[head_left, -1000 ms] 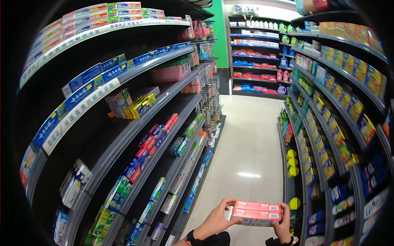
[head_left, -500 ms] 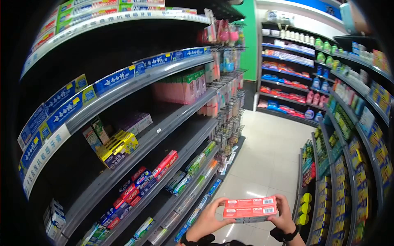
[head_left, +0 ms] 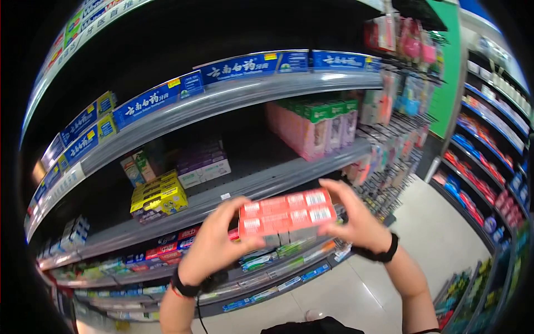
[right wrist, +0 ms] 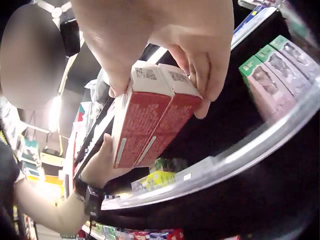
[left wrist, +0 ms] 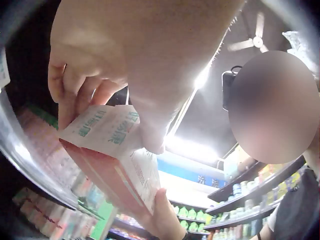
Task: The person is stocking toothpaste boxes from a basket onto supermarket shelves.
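Note:
Two long red toothpaste boxes (head_left: 286, 214) lie stacked together, held up in front of the middle shelf (head_left: 267, 183). My left hand (head_left: 219, 242) grips their left end with thumb and fingers, and my right hand (head_left: 353, 220) grips the right end. The left wrist view shows the red boxes (left wrist: 107, 160) from below with my left hand's fingers (left wrist: 75, 95) curled over them. Seen from the right wrist, the red boxes (right wrist: 152, 125) have barcoded end flaps pinched by my right hand's fingers (right wrist: 202, 75).
Yellow boxes (head_left: 158, 197) and purple-white boxes (head_left: 203, 167) sit on the shelf behind the hands. Pink and green boxes (head_left: 314, 125) stand further right. Hanging goods on pegs (head_left: 397, 83) follow, then the tiled aisle floor (head_left: 439, 234) and an opposite shelf row (head_left: 489, 183).
Both hands have lifted the stacked boxes from low near the floor up to shelf height. The view has turned left from the aisle toward the shelves.

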